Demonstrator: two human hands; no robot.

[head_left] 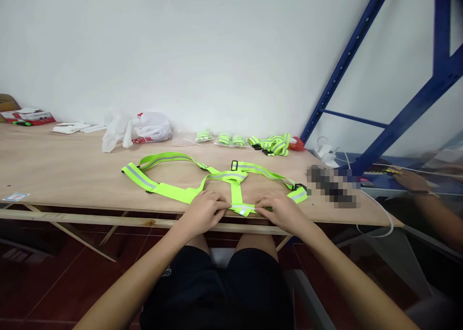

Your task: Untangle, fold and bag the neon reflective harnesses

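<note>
A neon-yellow reflective harness [236, 194] with grey stripes and black buckles lies spread out along the table's front edge. Two loops of its strap stretch left and right from a short upright band in the middle. My left hand [210, 207] pinches the lower strap just left of that band, fingers closed. On the other side of the band, my right hand [279, 211] grips the same strap, its thumb and fingers pressed together. Between the two hands a short piece of strap shows, folded over at the table edge.
Along the wall on the wooden table [72, 163] stand a white plastic bag [150, 127], several rolled reflective straps [231, 140] in clear bags and a loose bundle of straps [275, 144]. A blurred dark object [331, 185] and white cable lie right. A blue metal frame [347, 55] rises behind; another person's hand [410, 180] is beyond.
</note>
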